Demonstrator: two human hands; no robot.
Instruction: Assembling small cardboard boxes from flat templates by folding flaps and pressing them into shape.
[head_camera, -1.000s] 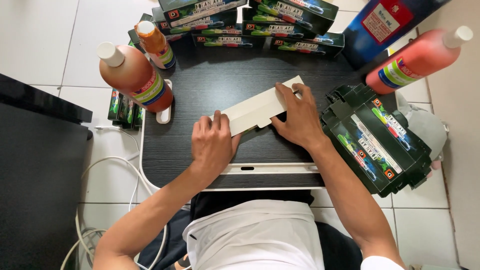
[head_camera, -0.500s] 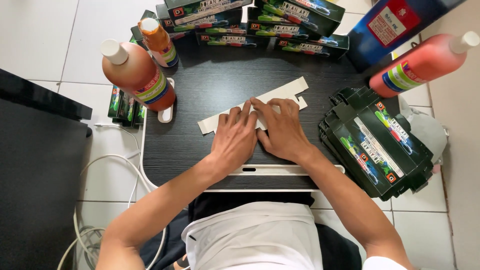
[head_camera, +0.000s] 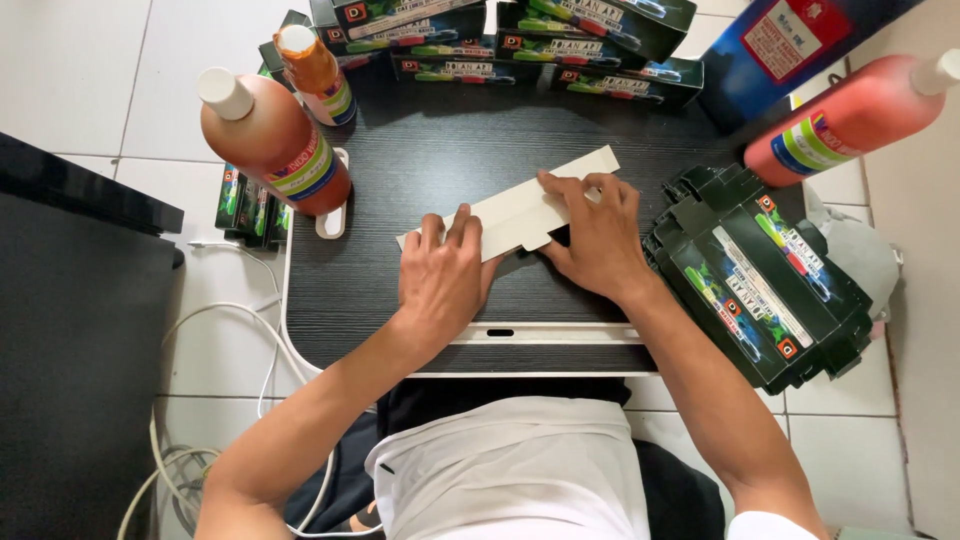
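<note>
We see both hands pressed flat, fingers extended, on a flattened cream carton blank lying diagonally at the centre of the dark desk. The left hand covers its lower-left end; the right hand covers its middle. Neither hand grips it. A stack of dark flat cartons sits right of the right hand, and a large orange bottle stands at the desk's left.

left hand: palm down, fingers spread a bit and pressing flat
right hand: also palm down, fingers pointing up-left, tips pushed down
forearms: both bare, angling inward from the body
wrists: pretty straight
</note>
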